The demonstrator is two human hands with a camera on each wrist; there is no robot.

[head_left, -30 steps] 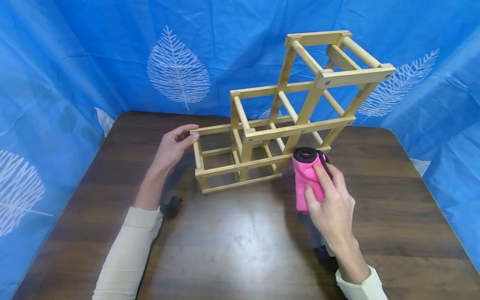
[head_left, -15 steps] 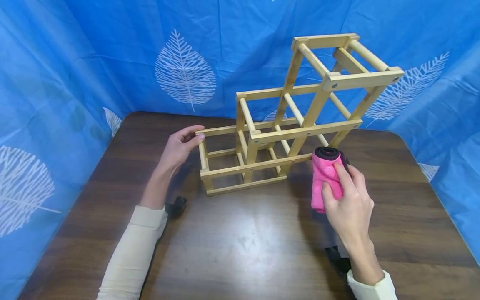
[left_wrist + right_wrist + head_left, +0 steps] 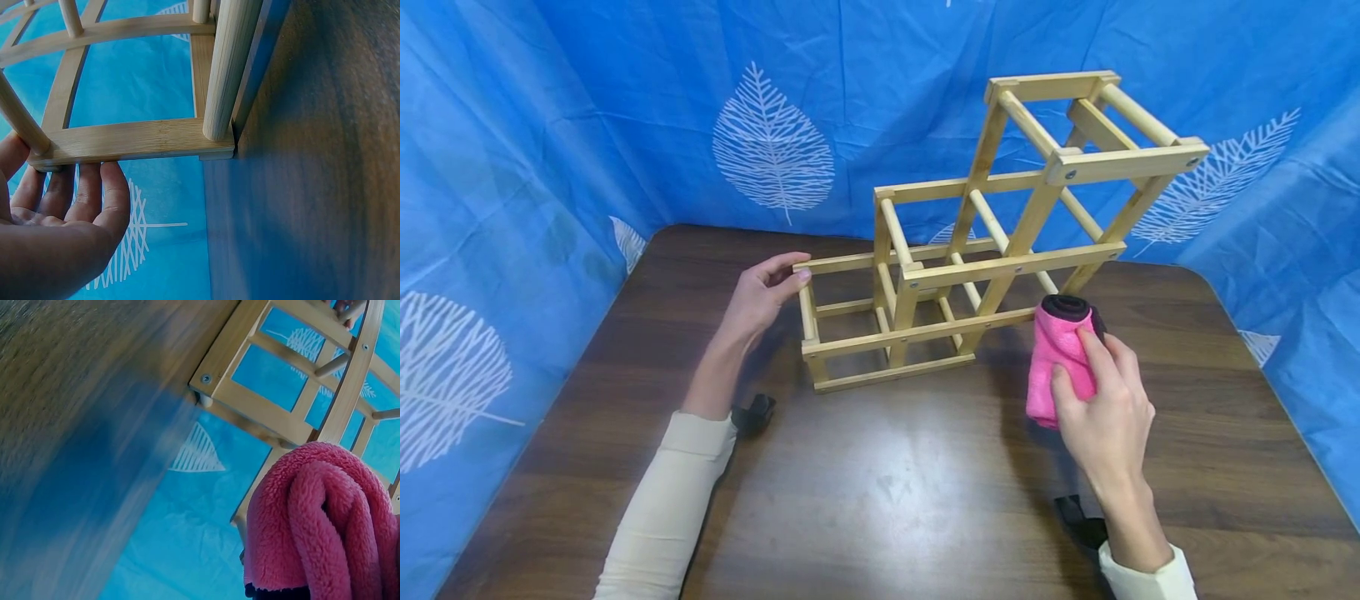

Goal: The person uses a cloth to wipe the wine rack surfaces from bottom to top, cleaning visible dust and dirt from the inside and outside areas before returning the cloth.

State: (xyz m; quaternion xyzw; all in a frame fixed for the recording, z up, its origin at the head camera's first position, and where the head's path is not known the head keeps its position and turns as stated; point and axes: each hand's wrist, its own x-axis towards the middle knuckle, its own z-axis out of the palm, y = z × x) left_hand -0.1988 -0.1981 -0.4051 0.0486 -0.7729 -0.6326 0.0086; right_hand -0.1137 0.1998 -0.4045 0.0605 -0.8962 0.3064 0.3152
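Note:
A stepped rack [image 3: 958,267] of pale wooden slats and round dowels stands on the dark wood table [image 3: 865,483]. At its low left end, my left hand [image 3: 752,300] grips the top corner. The left wrist view shows the thumb by a dowel and the fingers curled under the end slat [image 3: 125,142]. My right hand [image 3: 1108,421] holds a rolled pink cloth [image 3: 1052,375] with black edging, thumb and fingers pressed round it. The cloth's top is at the right part of the rack's lower front rail and hides its end. Folded pink pile [image 3: 319,512] fills the right wrist view's lower right.
Behind and beside the table hangs a blue curtain [image 3: 647,108] with white leaf prints. The rack's tall right tier [image 3: 1090,162] rises high near the curtain. Black straps [image 3: 756,412] sit at both wrists.
My right hand has slid the pink cloth rightward along the rack's lower front rail, toward its right end. My left hand keeps its hold on the left corner. The head view has shifted slightly.

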